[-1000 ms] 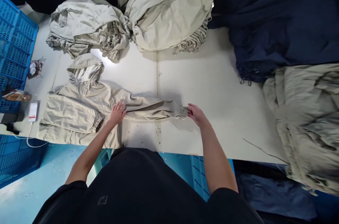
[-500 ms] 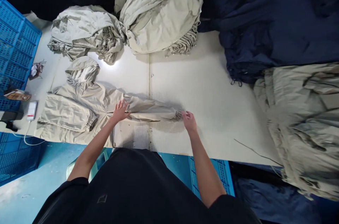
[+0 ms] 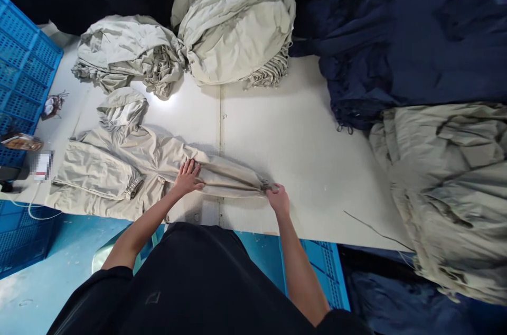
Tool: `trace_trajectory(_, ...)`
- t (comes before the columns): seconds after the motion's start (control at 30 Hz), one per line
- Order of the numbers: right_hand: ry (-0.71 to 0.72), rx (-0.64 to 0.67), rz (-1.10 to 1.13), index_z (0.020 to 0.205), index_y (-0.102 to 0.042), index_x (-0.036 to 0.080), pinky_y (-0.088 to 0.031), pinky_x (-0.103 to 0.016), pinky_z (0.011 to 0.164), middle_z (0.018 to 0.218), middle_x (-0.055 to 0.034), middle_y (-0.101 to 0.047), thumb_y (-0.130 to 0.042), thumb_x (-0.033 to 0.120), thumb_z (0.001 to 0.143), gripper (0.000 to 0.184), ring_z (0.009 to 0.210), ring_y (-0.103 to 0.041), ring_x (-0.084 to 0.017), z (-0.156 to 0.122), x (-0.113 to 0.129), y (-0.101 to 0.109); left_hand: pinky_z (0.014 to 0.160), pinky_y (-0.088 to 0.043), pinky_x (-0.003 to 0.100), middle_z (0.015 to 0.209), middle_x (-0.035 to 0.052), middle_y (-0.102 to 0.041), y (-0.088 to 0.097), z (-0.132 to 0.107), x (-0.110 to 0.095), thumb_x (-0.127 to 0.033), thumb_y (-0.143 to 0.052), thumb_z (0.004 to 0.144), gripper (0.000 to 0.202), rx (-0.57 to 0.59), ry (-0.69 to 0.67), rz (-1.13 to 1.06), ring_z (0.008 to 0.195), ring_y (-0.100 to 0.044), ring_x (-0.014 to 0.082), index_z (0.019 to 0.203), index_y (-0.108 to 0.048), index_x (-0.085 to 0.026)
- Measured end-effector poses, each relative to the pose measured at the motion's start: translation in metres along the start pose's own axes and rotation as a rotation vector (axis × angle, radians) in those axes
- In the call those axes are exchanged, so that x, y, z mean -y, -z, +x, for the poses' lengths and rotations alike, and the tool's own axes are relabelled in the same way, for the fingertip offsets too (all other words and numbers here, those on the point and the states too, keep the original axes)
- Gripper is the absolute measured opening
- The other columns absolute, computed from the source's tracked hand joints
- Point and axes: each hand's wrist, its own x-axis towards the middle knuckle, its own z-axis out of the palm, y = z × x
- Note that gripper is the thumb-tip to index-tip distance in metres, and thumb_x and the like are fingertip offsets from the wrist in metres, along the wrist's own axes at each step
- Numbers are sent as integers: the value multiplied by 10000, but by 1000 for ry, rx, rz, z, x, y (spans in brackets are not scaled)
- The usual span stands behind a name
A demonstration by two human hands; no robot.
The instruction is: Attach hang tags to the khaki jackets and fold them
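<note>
A beige hooded jacket lies flat on the white table, hood pointing away from me. One sleeve stretches out to the right. My left hand lies flat on that sleeve near the shoulder, fingers spread. At the sleeve's far end my right hand is closed, pinching the elastic cuff. The other sleeve is folded across the jacket's body at the left.
Heaps of beige jackets sit at the table's far edge and another beige pile at the right. Dark navy garments are heaped at the back right. Blue crates stand at the left, with small items and a cable beside them.
My right hand has drawn the cuff leftward and toward me, closing on it. The sleeve now slants toward the near edge. My left hand slid a little right along the sleeve.
</note>
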Motion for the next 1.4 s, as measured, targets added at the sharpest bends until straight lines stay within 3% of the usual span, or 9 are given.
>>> trace_trajectory(0.13, 317, -263, -115, 1344, -513, 95, -480, -429, 880, 1279, -229, -574, -445, 292, 834, 551, 1105, -592, -302, -22, 31, -23, 1234, -123, 487, 1655, 81, -139, 16, 12, 13, -622, -401, 929, 770, -71, 76, -34, 1531, -63, 300, 1572, -254, -225)
trace_trajectory(0.3, 787, -32, -352, 1408, -488, 107, -303, -455, 1133, 1452, -173, -499, -349, 274, 957, 501, 1386, -389, -287, -51, 112, -93, 1236, -120, 483, 1650, 52, -174, 30, 24, 59, -408, -305, 996, 602, -140, 307, -40, 1535, -60, 254, 1570, -261, -234)
trace_trajectory(0.4, 923, 89, -508, 1462, -452, 131, -216, -462, 1181, 1532, -144, -422, -337, 319, 986, 525, 1445, -310, -286, -50, 123, -121, 1221, -126, 535, 1643, 87, -190, 29, 19, 88, -392, -364, 978, 617, -123, 368, -50, 1531, -76, 296, 1562, -288, -208)
trace_trajectory(0.7, 577, -20, -740, 1534, -357, 179, -191, -507, 1175, 1607, -127, -293, -245, 444, 1015, 594, 1484, -226, -308, 5, 23, -52, 1203, -159, 550, 1639, 123, -186, 18, 18, 113, -507, -389, 951, 706, -35, 430, -39, 1510, -143, 359, 1559, -290, -163)
trace_trajectory(0.8, 521, -82, -701, 1525, -361, 107, -208, -493, 1169, 1593, -167, -306, -210, 419, 1016, 615, 1482, -232, -320, 1, 37, -54, 1204, -164, 548, 1625, 132, -239, 21, 30, 102, -451, -370, 967, 637, -71, 341, -52, 1510, -163, 338, 1534, -350, -161)
trace_trajectory(0.9, 611, -99, -635, 1532, -334, 71, -199, -473, 1177, 1595, -177, -296, -201, 380, 1015, 617, 1484, -228, -318, -18, 79, -88, 1221, -151, 507, 1625, 120, -245, 15, 43, 68, -361, -305, 993, 578, -155, 201, -67, 1519, -155, 284, 1533, -347, -160)
trace_trajectory(1.07, 754, 17, -611, 1519, -379, 111, -210, -467, 1181, 1573, -143, -359, -227, 389, 1013, 597, 1464, -283, -293, -46, 119, -137, 1226, -189, 454, 1616, 91, -279, 3, 53, 21, -442, -312, 1000, 585, 12, -19, -174, 1513, -194, 254, 1528, -361, -194)
trace_trajectory(1.27, 799, -17, -705, 1511, -400, 151, -175, -499, 1189, 1586, -130, -339, -261, 387, 1011, 570, 1476, -251, -294, -34, 55, -96, 1227, -129, 489, 1641, 105, -193, 15, 34, 74, -449, -300, 999, 616, -55, 155, -81, 1530, -95, 278, 1551, -309, -176)
trace_trajectory(1.4, 647, -75, -709, 1512, -396, 183, -209, -538, 1162, 1579, -131, -350, -265, 412, 1012, 565, 1469, -251, -304, -27, 15, -61, 1213, -106, 529, 1647, 112, -163, 18, 25, 103, -466, -321, 984, 645, -55, 275, -22, 1531, -60, 296, 1566, -265, -192)
